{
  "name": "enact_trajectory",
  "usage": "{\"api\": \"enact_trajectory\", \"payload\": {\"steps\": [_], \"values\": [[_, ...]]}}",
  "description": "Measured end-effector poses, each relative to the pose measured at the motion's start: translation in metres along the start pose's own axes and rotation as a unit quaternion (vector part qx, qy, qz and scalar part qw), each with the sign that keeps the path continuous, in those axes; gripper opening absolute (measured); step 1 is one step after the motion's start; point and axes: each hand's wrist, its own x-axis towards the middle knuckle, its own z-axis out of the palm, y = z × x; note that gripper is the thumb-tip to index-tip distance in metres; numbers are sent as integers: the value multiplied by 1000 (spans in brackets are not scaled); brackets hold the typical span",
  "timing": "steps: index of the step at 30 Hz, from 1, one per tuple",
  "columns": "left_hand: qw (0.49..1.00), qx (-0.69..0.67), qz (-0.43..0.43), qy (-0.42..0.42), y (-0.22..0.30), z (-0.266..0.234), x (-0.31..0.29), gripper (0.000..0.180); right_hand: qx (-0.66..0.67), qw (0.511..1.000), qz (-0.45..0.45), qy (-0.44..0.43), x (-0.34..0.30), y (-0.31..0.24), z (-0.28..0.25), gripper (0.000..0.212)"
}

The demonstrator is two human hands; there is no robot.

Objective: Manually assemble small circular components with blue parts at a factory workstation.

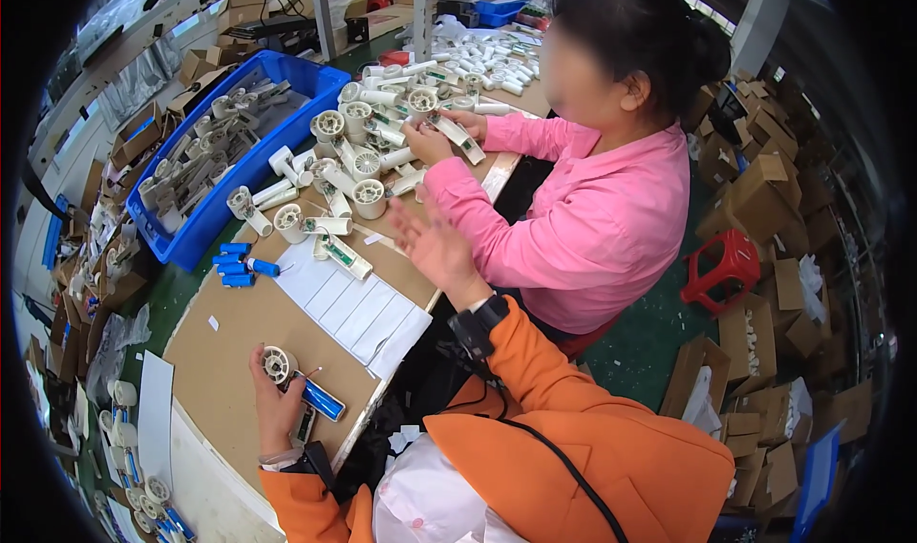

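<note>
My left hand (275, 414) is closed around a white handheld fan housing (280, 363) with a round, spoked head. A blue cylindrical battery (323, 400) sticks out beside the housing, and a thin wire shows near it. My right hand (435, 242) is raised over the table edge, fingers spread, holding nothing. Below it lies a sheet of white rectangular labels (349, 304). An opened fan housing with a green circuit board (342, 255) rests at the sheet's far end. Several blue batteries (234, 266) lie left of the sheet.
A co-worker in a pink shirt (592, 213) sits on the right, holding another fan housing (458, 137). Piled fan housings (368, 166) cover the far table. A blue crate (177, 252) with fan parts stands at left. A red stool (723, 268) and cardboard boxes (764, 194) are at right.
</note>
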Motion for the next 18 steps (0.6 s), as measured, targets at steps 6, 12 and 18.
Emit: {"api": "enact_trajectory", "payload": {"steps": [6,12,18], "values": [[1000,23,8,4,-4,0,1,76,-405,905,64,-115,-10,10,-25,10],[1000,14,3,6,1,2,1,76,-601,780,16,-177,-26,39,-26,16],[999,36,37,15,0,2,-1,75,-600,775,17,-195,-27,44,-30,17]]}}
